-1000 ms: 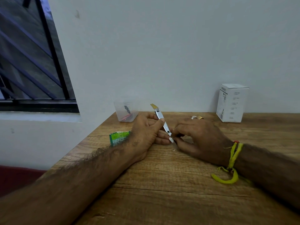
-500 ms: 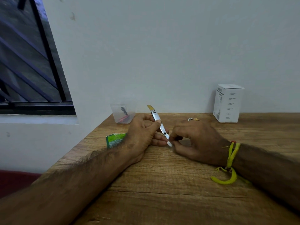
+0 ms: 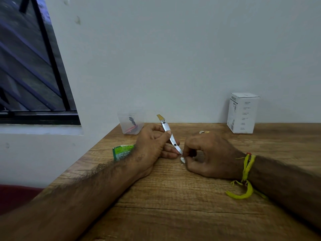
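Note:
My left hand [image 3: 152, 145] rests on the wooden table [image 3: 173, 197] and grips a slim silver craft knife [image 3: 167, 131] with a gold tip, held tilted with its lower blade end pointing down to the right. My right hand [image 3: 208, 153] lies close beside it, fingers curled, pinching a small white piece [image 3: 182, 160] against the table right at the blade's lower end. A yellow thread band [image 3: 246, 173] is tied round my right wrist.
A green packet [image 3: 121, 152] lies partly under my left wrist. A clear plastic cup [image 3: 131, 123] with small items stands by the wall. A white box [image 3: 243, 113] stands at the back right. A small metal piece [image 3: 204, 132] lies behind my right hand.
Both hands have stayed together in the same spot. The knife's lower end has shifted slightly toward the white piece; the camera has drifted a little.

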Available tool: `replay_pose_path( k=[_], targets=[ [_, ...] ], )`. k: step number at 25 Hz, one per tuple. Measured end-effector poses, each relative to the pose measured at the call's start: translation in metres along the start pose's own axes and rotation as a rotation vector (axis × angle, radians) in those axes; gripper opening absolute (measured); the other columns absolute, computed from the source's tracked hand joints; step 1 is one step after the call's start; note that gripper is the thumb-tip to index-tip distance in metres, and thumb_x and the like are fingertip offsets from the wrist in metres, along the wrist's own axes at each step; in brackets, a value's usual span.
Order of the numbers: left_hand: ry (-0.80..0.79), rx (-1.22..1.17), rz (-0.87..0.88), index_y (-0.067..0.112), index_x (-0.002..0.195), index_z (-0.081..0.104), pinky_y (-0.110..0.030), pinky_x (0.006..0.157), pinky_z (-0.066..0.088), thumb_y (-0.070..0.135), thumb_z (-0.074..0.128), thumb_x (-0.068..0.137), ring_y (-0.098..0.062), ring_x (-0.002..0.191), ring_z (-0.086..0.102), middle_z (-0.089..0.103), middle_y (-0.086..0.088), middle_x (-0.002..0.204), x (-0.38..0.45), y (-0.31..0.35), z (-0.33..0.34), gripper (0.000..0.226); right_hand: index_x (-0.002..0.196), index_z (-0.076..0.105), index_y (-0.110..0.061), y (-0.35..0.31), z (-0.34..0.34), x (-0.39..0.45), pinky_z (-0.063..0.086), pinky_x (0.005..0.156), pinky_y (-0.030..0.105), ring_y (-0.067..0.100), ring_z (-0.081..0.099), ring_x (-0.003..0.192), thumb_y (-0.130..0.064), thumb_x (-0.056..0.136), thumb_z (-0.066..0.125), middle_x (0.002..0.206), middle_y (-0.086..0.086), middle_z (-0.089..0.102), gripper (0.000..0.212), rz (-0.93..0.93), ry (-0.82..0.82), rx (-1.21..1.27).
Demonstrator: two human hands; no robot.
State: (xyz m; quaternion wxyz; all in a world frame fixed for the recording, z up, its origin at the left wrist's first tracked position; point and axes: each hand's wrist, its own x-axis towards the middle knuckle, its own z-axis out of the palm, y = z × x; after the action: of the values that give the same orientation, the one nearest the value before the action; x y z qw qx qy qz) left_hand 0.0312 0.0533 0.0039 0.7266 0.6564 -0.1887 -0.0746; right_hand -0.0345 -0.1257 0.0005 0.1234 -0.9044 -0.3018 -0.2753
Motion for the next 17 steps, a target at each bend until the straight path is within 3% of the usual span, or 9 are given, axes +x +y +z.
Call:
replay_pose_path(
  k=[11,17],
  targets=[
    [0.007,-0.003,-0.011,-0.001,0.121,0.045,-0.033,0.052,0.060,0.010,0.058,0.101,-0.025,0.053,0.070,0.075,-0.020,0.079,0.0012,-0.0003,-0.0009,0.026,0.075,0.068,-0.022,0.0024,0.0005,-0.0003,0.052,0.062,0.032,0.007,0.061,0.067,-0.030,0.077,0.070,0.071,-0.013,0.064,0.008,0.093,-0.024,0.127],
    [0.013,-0.009,-0.016,-0.003,0.123,0.047,-0.033,0.053,0.061,0.010,0.058,0.101,-0.029,0.058,0.071,0.075,-0.018,0.079,0.0025,0.0001,-0.0007,0.027,0.071,0.064,-0.024,0.0010,0.0004,0.0012,0.048,0.059,0.020,0.007,0.060,0.066,-0.023,0.076,0.075,0.069,-0.012,0.063,0.013,0.121,-0.010,0.124]
  ],
)
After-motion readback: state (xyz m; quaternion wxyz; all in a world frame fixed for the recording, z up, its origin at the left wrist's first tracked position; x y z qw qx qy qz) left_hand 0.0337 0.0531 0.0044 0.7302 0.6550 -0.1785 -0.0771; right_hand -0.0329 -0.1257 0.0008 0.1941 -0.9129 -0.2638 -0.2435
